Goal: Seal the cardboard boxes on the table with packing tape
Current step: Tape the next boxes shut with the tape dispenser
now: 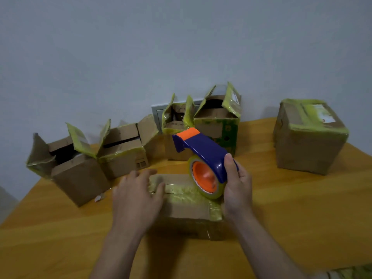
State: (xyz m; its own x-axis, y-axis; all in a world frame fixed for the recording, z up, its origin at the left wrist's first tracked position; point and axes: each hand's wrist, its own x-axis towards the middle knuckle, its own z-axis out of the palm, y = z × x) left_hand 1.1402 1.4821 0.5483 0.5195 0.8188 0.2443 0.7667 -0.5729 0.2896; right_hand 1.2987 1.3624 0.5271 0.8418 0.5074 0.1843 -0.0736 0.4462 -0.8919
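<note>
Orange-yellow wooden counter (pixel 281 218) against a plain grey-white wall (pixel 141 47). A grey panel (pixel 157 113) shows on the wall behind the back row.

Back row: four open boxes, flaps up, with yellowish tape remnants on the edges: far-left box (pixel 80 178), second box (pixel 124 158), third box (pixel 175 137), fourth box (pixel 219 125). A closed, taped box (pixel 308 146) stands well apart at right. A small paper scrap (pixel 99 197) lies by the far-left box.

The near box (pixel 187 212) sits at the front centre with its flaps down.

Left hand (pixel 134 200): palm down, fingers straight and spread, pressing the left part of the near box's top.

Right hand (pixel 237 190): wrapped round the handle of the blue-and-orange tape dispenser (pixel 205 148), thumb on top. The tape roll (pixel 220 190) hangs low over the box's right side; whether it touches cannot be told.
</note>
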